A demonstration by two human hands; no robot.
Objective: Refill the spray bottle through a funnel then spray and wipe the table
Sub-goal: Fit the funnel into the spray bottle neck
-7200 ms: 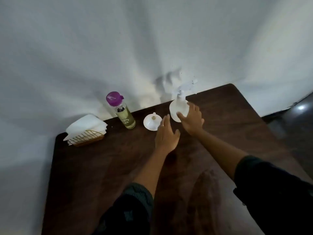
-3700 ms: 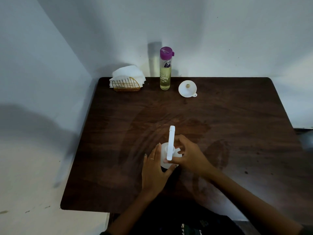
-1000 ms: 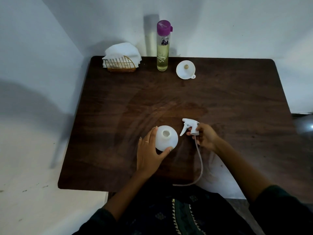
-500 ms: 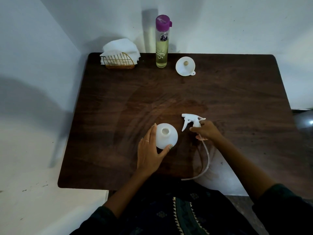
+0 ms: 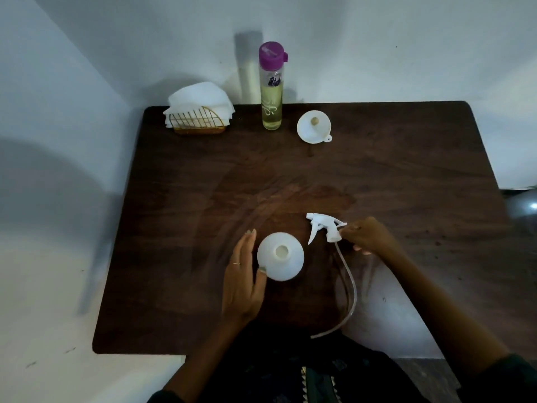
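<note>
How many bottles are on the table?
2. The white spray bottle, its top off, stands near the front beside the left hand. The purple-capped bottle stands at the back edge.

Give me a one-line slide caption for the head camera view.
Left hand beside the uncapped spray bottle; right hand holds the trigger head.

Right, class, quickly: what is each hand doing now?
Left hand: open, fingers straight, beside the bottle.
Right hand: pinching the sprayer head.
</note>
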